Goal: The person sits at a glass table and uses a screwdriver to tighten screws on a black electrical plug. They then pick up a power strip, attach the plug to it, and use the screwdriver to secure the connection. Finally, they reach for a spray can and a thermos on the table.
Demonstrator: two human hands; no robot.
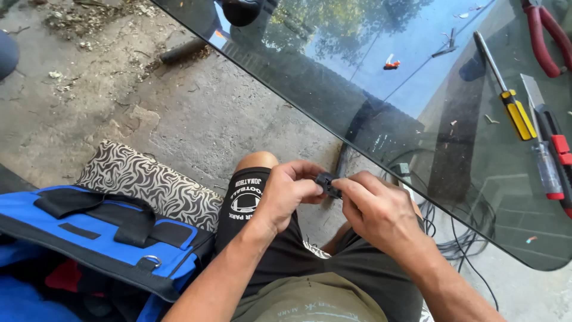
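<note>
Both hands, left hand [286, 194] and right hand [375, 209], pinched one small black part [327, 183] between fingertips. At two o'clock, two screwdrivers [517, 113] lay on one glass tabletop [333, 77]; one blue bag [107, 238] sat at eight o'clock.

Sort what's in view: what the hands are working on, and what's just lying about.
In hand:
left hand and right hand, both pinching a small black part

Lying about:
yellow-handled screwdriver
red-handled pliers
clear-handled screwdriver
blue tool bag
patterned cushion
</note>
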